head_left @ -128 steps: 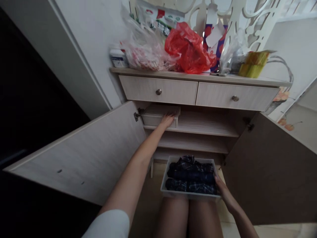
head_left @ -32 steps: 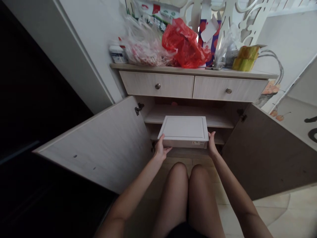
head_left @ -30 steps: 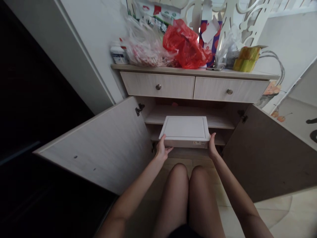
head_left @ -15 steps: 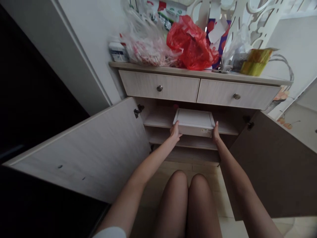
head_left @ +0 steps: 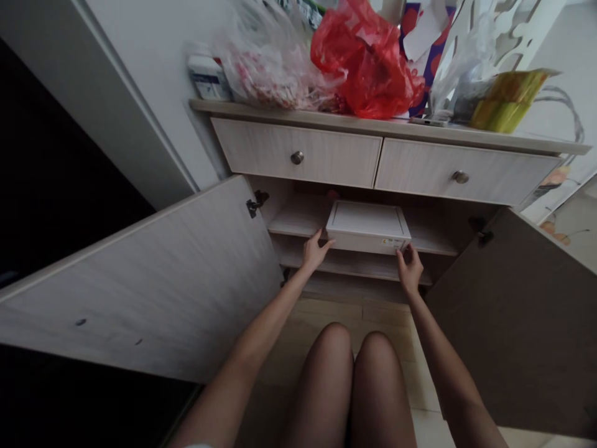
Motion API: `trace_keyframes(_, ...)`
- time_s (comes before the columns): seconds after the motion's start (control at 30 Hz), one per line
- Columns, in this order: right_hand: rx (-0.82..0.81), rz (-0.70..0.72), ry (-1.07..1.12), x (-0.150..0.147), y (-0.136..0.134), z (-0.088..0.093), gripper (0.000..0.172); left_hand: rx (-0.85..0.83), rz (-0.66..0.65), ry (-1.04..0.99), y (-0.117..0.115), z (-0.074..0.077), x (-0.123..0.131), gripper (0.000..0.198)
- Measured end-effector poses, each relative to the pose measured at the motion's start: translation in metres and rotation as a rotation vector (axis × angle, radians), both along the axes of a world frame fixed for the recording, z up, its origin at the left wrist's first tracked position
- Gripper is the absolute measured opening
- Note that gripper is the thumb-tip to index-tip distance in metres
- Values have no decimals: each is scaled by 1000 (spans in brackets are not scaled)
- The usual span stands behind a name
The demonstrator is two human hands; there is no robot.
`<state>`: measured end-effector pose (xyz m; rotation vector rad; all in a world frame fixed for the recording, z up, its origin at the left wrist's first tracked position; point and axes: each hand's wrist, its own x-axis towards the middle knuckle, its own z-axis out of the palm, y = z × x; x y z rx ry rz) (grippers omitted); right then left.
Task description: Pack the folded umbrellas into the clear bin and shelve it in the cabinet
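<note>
A white lidded box rests on the upper shelf inside an open wooden cabinet. My left hand sits just below the box's left front corner, fingers spread, fingertips near or touching it. At the right front corner is my right hand, fingers loosely curled and apart, tips at the box's lower edge. Neither hand grips the box. My bare knees are below, in front of the cabinet.
Both cabinet doors stand open, the left door wide, the right door close to my right arm. Two shut drawers lie above the shelves. On top are a red plastic bag, clear bags and a yellow-green pack.
The box has gone from held in front of the cabinet onto the upper shelf. Both hands have slid off its sides and dropped slightly below its front edge.
</note>
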<state>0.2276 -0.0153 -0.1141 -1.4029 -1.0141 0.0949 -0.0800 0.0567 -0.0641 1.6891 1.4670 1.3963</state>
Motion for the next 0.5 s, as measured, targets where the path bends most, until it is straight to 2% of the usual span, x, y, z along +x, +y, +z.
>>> trace_keyframes(0.07,0,-78,-38,-2,2,-3,65,28,-16,44,8,-9,7,37)
trace_keyframes(0.13,-27,-104,-69,1,15,2,59,19,-36,33,20,-13,16,34)
trace_keyframes(0.3,-122,-82,-156,14,57,21,49,14,-79,-46,61,-7,29,28)
trace_keyframes(0.5,-231,-110,-236,18,94,32,35,-44,-130,-112,109,-1,39,22)
